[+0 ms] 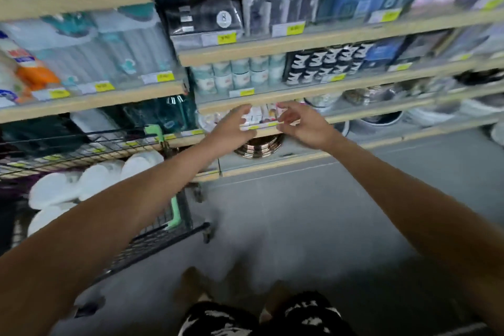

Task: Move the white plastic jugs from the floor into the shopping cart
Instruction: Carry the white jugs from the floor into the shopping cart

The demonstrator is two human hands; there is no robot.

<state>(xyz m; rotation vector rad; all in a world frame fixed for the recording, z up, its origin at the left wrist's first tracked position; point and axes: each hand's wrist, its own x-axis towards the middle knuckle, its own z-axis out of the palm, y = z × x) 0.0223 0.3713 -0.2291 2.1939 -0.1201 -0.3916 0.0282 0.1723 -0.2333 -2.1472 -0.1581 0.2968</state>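
Patterned shorts (261, 316), grey floor (313, 213), wire cart (147, 240), stocked shelves (272, 48)

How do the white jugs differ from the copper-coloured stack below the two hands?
Colour: the white jugs are plain white, the copper-coloured stack shiny metallic. Place: the jugs sit in the cart, the stack on a low shelf. Neither is held.
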